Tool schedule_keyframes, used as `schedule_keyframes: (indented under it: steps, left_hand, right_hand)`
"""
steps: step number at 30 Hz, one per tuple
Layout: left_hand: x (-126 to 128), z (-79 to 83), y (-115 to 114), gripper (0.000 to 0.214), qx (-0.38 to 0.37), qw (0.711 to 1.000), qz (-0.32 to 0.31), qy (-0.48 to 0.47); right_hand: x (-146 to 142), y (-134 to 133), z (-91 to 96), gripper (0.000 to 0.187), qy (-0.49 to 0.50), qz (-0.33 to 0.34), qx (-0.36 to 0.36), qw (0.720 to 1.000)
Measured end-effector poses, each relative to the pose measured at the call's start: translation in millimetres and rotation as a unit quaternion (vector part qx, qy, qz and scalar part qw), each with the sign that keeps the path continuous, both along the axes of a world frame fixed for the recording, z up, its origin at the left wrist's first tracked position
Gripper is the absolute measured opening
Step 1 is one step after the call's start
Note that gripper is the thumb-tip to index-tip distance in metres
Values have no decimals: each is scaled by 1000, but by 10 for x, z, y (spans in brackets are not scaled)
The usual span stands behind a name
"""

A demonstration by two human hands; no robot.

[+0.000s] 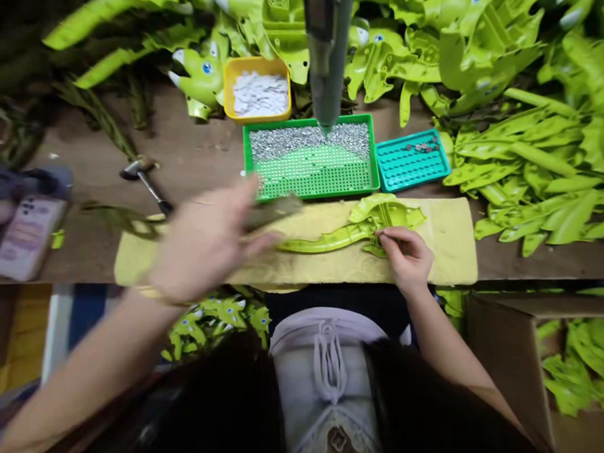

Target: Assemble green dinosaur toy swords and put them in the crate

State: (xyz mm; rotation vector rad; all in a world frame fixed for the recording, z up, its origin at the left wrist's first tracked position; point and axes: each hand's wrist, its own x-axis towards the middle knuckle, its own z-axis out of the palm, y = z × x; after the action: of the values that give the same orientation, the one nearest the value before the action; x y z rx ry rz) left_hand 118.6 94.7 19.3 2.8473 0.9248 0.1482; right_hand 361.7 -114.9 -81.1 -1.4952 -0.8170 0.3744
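Note:
My left hand [206, 242] is motion-blurred above a yellow cloth pad [446, 243], and a blurred olive-green strip [275, 212] seems held between its thumb and fingers. My right hand [405, 258] pinches the edge of a bright green vinyl cutout [326, 237], which lies folded on the pad. Several small silver pieces fill the far half of a green pegged tray [314, 177] just beyond the pad.
A grey hanging tool [327, 47] reaches down over the green tray. Nearby are a teal pegged tray [412, 161], a yellow tray of white scraps [258, 88], a hammer [146, 183], and a phone [28, 238]. Green cutouts [539, 170] are heaped behind, and more fill a cardboard box [507, 349].

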Motion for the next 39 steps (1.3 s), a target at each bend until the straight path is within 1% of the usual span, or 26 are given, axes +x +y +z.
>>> schedule_keyframes:
  steps: [1, 2, 3, 4, 5, 7, 9, 11, 12, 14, 16, 18, 22, 26, 28, 32, 36, 39]
  left_hand:
    - [293, -103, -246, 63, 2, 997, -72, 41]
    - [547, -209, -453, 53, 12, 992, -109, 58]
    - [750, -312, -616, 50, 24, 992, -117, 51]
    - [901, -406, -737, 49, 28, 992, -113, 42]
    - [1000, -488, -821, 49, 29, 994, -101, 27]
    - [1085, -611, -914, 50, 17, 997, -74, 9]
    - [1089, -690, -953, 50, 2, 998, -59, 6]
    - [1076, -741, -975, 52, -1, 999, -53, 6]
    - [1072, -760, -981, 53, 3, 999, -51, 4]
    - [1068, -789, -982, 54, 12, 999, -49, -1]
    - [1064, -804, -957, 54, 16, 998, -53, -6]
    - [1058, -803, -907, 53, 14, 998, -67, -14]
    - [1067, -752, -807, 46, 10, 994, -98, -38]
    - [1087, -700, -795, 44, -2, 995, -98, -35]
    - [1071, -705, -799, 44, -16, 995, -92, -37]
    - [1000, -767, -782, 43, -58, 992, -94, -55]
    - [989, -803, -735, 42, -83, 990, -90, -63]
    - [1016, -778, -658, 40, -90, 988, -114, -56]
  right_hand:
    - [8, -21, 9, 13, -3, 7, -8, 1000]
    - [21, -53, 28, 15, -10, 15, -21, 1000]
    - [40, -92, 56, 17, -20, 23, -37, 999]
    - [67, -136, 94, 20, -33, 35, -53, 997]
    - [101, -179, 140, 23, -48, 53, -69, 995]
    - [191, -237, 245, 20, -75, 97, -101, 987]
    - [308, -222, 337, 13, -110, 116, -124, 979]
    - [440, -124, 382, 15, -180, 111, -135, 968]
    - [505, -53, 382, 16, -226, 118, -141, 957]
    - [622, 98, 349, 22, -310, 171, -161, 921]
    - [700, 216, 297, 28, -354, 232, -186, 887]
    - [731, 272, 253, 30, -375, 248, -205, 870]
    - [709, 239, 226, 34, -404, 217, -217, 862]
    - [673, 190, 227, 34, -412, 215, -216, 859]
    - [653, 193, 225, 33, -417, 211, -220, 856]
    - [612, 222, 230, 34, -432, 209, -225, 848]
    - [589, 233, 241, 33, -421, 219, -233, 849]
    - [576, 236, 224, 31, -423, 211, -237, 849]
